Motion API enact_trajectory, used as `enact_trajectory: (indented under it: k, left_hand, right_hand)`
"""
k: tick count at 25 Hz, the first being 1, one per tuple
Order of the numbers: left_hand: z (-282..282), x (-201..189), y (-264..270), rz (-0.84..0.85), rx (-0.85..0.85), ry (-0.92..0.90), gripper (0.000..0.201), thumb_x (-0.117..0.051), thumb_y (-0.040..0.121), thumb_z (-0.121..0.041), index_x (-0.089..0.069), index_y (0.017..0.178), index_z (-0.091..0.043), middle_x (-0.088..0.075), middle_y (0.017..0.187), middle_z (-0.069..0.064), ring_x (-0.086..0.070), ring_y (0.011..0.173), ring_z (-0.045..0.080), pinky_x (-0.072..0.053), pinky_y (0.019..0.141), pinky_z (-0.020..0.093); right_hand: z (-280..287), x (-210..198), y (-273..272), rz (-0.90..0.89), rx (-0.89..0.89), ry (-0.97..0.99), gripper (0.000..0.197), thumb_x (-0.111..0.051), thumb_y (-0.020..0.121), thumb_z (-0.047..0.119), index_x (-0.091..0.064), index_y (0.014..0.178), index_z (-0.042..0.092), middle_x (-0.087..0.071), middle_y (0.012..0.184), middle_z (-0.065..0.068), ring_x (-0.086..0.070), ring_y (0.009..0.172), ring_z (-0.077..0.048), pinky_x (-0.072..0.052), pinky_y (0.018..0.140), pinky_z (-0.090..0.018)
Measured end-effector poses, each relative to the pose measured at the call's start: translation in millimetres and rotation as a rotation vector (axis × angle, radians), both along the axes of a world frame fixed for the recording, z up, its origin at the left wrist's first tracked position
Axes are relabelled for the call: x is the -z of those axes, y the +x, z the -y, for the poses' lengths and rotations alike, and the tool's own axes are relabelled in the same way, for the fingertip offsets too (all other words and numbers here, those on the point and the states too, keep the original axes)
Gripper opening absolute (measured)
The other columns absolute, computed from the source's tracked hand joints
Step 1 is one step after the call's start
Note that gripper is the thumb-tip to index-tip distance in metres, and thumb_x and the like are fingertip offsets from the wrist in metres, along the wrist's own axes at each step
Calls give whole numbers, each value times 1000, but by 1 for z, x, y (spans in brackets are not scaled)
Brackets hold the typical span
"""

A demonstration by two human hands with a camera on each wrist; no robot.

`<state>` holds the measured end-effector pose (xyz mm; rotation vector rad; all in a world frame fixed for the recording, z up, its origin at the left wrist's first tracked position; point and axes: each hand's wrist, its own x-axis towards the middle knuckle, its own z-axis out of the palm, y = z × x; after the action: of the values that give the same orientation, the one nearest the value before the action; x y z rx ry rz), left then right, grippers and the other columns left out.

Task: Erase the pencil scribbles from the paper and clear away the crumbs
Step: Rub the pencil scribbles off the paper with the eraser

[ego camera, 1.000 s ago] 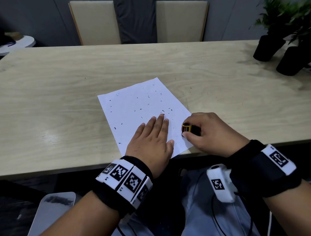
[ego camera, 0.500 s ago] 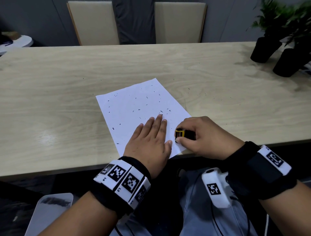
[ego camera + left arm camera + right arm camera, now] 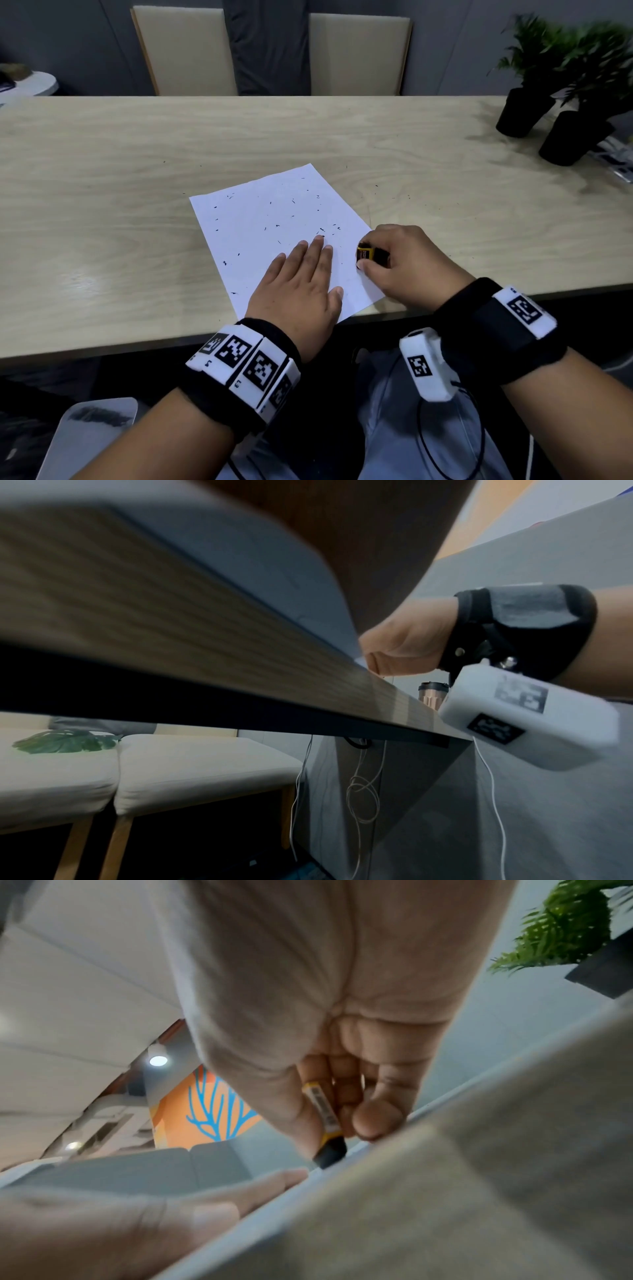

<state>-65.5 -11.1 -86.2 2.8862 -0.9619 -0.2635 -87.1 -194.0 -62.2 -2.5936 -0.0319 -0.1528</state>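
Compared with half a second ago, we see the right hand [image 3: 407,260] a little farther up the sheet's right edge, while the left hand [image 3: 301,284] stays flat where it was. The right hand pinches a small black eraser in a yellow paper sleeve [image 3: 365,254] between thumb and fingers, its black tip down on the right edge of the white sheet of paper [image 3: 267,233]; the right wrist view shows that tip [image 3: 330,1150] meeting the paper. The left hand lies palm down on the near part of the sheet, fingers straight and close together, just left of the eraser.

The paper lies askew near the near edge of the pale wooden table [image 3: 102,205], one corner just over the edge. Dark eraser crumbs [image 3: 322,230] are scattered over it, and a few lie on the wood to the right. We cannot make out any pencil scribbles.

Two black plant pots with green leaves [image 3: 548,120] stand at the far right, well apart from the sheet, and two beige chair backs [image 3: 185,51] stand beyond the far edge.
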Motion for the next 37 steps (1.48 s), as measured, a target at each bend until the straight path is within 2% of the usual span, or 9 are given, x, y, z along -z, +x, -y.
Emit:
enact_trajectory:
  k: [2,4,7,9,12,17,24,27,37]
  left_hand:
    - [0,2,0,11,6,1,79,18,81,-49,13,155,-20,21,162,-5,16,149,12,10,118,32]
    - [0,3,0,13,4,10,79,18,81,-50,14,155,-20,20,162,-4,16,149,12,10,118,32]
    - [0,0,0,-6,-7,2,63,-4,100,-45,14,155,-19,22,162,-4,17,148,12,9,119,33]
    - [0,-2,-1,-6,-8,-4,62,-9,103,-42,14,155,-19,22,161,-4,17,148,12,10,119,33]
    - [0,-3,-1,-4,-4,-2,62,-9,103,-42,14,155,-19,22,161,-4,18,148,12,10,119,33]
    - [-2,-3,-1,-19,-4,-22,62,-12,103,-41,13,155,-18,21,162,-3,17,148,12,10,119,32]
    - [-21,-5,2,-24,12,14,61,-4,101,-44,15,155,-22,24,160,-6,21,147,10,12,119,32]
    - [-21,-3,1,-17,6,20,61,-9,103,-43,15,155,-21,25,160,-6,21,147,11,11,120,33]
    - [-19,-2,1,12,5,15,61,-10,103,-43,14,155,-21,23,161,-5,19,148,12,11,119,33]
  right_hand:
    - [4,-5,0,-119,-45,36,8,-66,84,18,-69,80,13,-64,75,-1,-57,68,-15,-46,63,-31]
    - [5,-8,0,-170,-58,42,9,-67,83,20,-69,78,13,-65,73,-3,-59,69,-19,-48,66,-37]
    - [0,-4,2,-58,-18,6,10,-66,85,19,-70,82,11,-64,76,-1,-58,72,-17,-48,68,-34]
    - [0,-4,2,-64,-30,20,8,-66,84,19,-70,83,12,-64,77,1,-58,72,-16,-48,67,-32]
    - [2,-9,0,-192,-100,49,5,-68,83,21,-72,82,18,-68,77,2,-61,72,-17,-49,68,-33]
    - [-4,-1,9,-1,27,-11,6,-65,86,18,-70,88,15,-61,82,6,-54,72,-8,-42,68,-24]
    - [-6,-1,4,-18,43,10,8,-64,86,18,-70,87,14,-63,84,3,-57,75,-13,-47,72,-30]
    - [-14,1,-2,-22,-50,-7,7,-64,85,18,-70,84,14,-64,80,2,-57,74,-13,-48,72,-30]
    - [-21,1,-7,-20,-28,-95,16,-60,85,23,-63,76,10,-59,69,-1,-54,67,-18,-47,67,-37]
